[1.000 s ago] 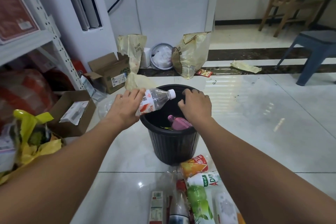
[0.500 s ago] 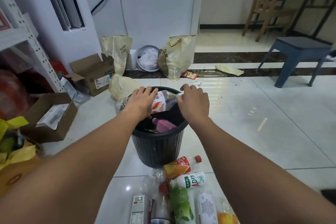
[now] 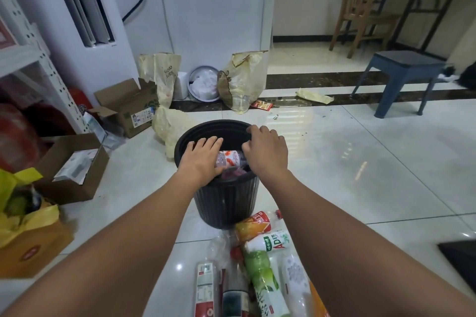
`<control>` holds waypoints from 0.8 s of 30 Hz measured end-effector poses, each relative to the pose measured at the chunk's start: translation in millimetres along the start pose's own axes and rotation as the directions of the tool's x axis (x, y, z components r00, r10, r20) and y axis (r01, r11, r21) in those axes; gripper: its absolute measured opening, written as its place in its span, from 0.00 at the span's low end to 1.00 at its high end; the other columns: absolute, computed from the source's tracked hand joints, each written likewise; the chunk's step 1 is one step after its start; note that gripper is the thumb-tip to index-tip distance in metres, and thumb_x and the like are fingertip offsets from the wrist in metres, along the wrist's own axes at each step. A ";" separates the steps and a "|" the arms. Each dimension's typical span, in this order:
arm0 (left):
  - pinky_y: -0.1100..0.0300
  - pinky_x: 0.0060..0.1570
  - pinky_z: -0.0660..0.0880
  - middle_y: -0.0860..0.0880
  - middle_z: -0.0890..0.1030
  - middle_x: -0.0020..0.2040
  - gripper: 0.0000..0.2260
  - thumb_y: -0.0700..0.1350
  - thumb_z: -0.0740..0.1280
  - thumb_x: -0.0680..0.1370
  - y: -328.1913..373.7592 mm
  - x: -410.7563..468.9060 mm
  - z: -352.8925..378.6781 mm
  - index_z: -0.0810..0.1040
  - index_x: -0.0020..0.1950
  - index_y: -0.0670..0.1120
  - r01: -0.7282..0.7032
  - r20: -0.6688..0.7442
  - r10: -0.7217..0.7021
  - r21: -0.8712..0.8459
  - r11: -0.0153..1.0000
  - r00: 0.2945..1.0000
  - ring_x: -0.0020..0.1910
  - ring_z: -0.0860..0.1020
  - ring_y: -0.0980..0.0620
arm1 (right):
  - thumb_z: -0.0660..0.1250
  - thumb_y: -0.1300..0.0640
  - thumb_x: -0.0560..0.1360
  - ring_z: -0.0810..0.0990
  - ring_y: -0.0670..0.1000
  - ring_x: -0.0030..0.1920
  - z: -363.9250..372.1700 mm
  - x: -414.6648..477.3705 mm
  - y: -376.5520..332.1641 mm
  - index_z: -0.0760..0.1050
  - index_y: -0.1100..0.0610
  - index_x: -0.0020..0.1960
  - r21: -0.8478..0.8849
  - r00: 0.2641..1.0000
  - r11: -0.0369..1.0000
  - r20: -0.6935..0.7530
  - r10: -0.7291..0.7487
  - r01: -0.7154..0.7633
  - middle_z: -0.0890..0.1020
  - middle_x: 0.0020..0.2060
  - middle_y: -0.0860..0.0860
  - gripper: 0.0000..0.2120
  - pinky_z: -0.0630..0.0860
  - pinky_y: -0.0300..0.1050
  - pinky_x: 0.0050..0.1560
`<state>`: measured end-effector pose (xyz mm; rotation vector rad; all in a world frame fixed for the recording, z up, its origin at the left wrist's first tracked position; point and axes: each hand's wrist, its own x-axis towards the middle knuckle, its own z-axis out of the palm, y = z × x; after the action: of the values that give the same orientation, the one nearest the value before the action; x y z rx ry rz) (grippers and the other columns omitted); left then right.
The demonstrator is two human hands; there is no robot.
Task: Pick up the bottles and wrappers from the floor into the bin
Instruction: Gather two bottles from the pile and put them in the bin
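Clear plastic bottle with a red-and-white label (image 3: 231, 158): lies on its side in the mouth of the bin, about level with the rim. Only its labelled middle shows between the two hands.
Black ribbed plastic bin (image 3: 226, 203): round and upright on the glossy white tiled floor (image 3: 360, 162). A pink item (image 3: 233, 174) lies inside, under the clear plastic bottle.
Left hand (image 3: 203, 159): over the near-left rim, fingers laid over the bottle's base end and gripping it; the thumb is hidden.
Right hand (image 3: 266, 152): on the right rim of the black ribbed plastic bin, fingers curled over the edge and holding it. The bottle's neck end is hidden beneath this hand.
Hands: close together, parted only by the visible stretch of bottle.
Floor pile: just beside the bin on the person's side lie an orange juice bottle with a red cap (image 3: 253, 225), a white bottle with green lettering (image 3: 268, 242), a green-labelled bottle (image 3: 262, 280), a white patterned bottle (image 3: 295, 278) and a crumpled clear bottle (image 3: 219, 247), touching or overlapping.
Wrappers: a red snack wrapper (image 3: 261, 105) and a pale yellow wrapper (image 3: 314, 96) lie on the dark floor strip beyond the bin, well apart from it.
Surroundings: a blue stool (image 3: 404, 77) stands to the right, and an open cardboard box (image 3: 126, 108) sits to the left.
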<state>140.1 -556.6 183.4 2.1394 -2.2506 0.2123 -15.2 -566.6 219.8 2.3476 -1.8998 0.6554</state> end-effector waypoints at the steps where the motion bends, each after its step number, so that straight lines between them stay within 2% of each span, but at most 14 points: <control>1: 0.49 0.72 0.54 0.50 0.54 0.77 0.35 0.60 0.60 0.77 -0.8 -6.2 -0.9 0.48 0.77 0.49 0.004 -0.014 -0.004 -0.013 1.000 1.000 0.75 0.54 0.48 | 0.58 0.54 0.77 0.75 0.55 0.58 -1.4 -4.0 -2.8 0.71 0.53 0.65 0.005 1.000 1.000 -0.003 0.001 -0.001 0.77 0.58 0.54 0.17 0.69 0.49 0.56; 12: 0.49 0.73 0.53 0.49 0.55 0.77 0.32 0.57 0.60 0.78 19.0 -75.8 -13.6 0.51 0.77 0.48 -0.024 -0.047 0.018 -0.131 0.991 0.999 0.75 0.54 0.49 | 0.61 0.50 0.78 0.75 0.54 0.60 -21.0 -78.9 -6.0 0.68 0.52 0.68 0.059 0.999 0.997 0.010 0.041 -0.041 0.76 0.62 0.52 0.20 0.70 0.50 0.61; 18: 0.48 0.73 0.55 0.48 0.58 0.76 0.31 0.58 0.59 0.78 37.5 -102.2 -20.2 0.53 0.76 0.48 0.034 -0.069 -0.042 -0.121 0.992 0.997 0.74 0.57 0.47 | 0.58 0.48 0.77 0.72 0.54 0.64 -34.4 -113.7 13.5 0.66 0.50 0.71 0.012 0.999 1.000 0.036 -0.003 0.003 0.74 0.66 0.51 0.22 0.66 0.52 0.66; 24: 0.48 0.72 0.56 0.48 0.58 0.76 0.31 0.58 0.58 0.78 75.3 -144.7 -25.6 0.52 0.76 0.48 0.107 -0.048 -0.113 -0.112 0.988 0.992 0.74 0.57 0.47 | 0.57 0.48 0.77 0.71 0.55 0.65 -51.9 -150.1 29.7 0.66 0.51 0.71 0.000 0.994 0.996 0.063 -0.087 0.087 0.74 0.66 0.52 0.23 0.64 0.53 0.66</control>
<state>71.2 -406.6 186.2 2.1661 -2.0578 0.1384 -81.6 -419.8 207.3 2.4615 -1.8082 0.5784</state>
